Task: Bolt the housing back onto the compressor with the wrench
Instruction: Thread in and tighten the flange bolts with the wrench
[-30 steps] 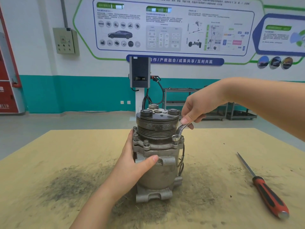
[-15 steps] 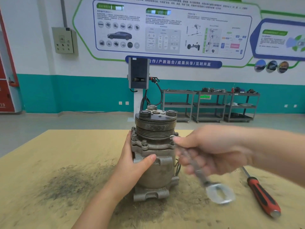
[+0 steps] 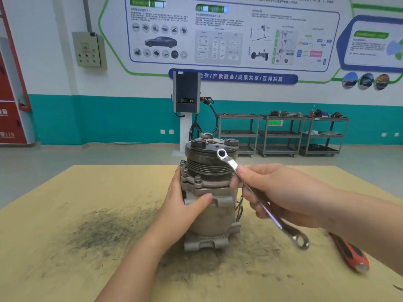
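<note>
A grey metal compressor (image 3: 212, 216) stands upright on the table, its dark pulley on top. Its flanged housing (image 3: 206, 184) sits under the pulley with bolts (image 3: 198, 179) standing up at the left rim. My left hand (image 3: 184, 209) grips the compressor body from the left, thumb across the front. My right hand (image 3: 281, 195) holds a silver double-ended wrench (image 3: 261, 198) by its middle, just right of the housing. The wrench slants, its ring end (image 3: 222, 154) up in front of the pulley and off the bolts, its other end (image 3: 302, 240) low to the right.
A red-handled screwdriver (image 3: 351, 252) lies on the table at the right, partly under my right forearm. The tan tabletop (image 3: 65, 192) carries dark grime around the compressor. Beyond the table stand a charging post (image 3: 186, 99) and metal shelf carts (image 3: 281, 134).
My right hand took the wrench off the right-side bolt, swung down to the right and turned it in the fingers; the ring end now points up by the pulley. The left hand stayed put.
</note>
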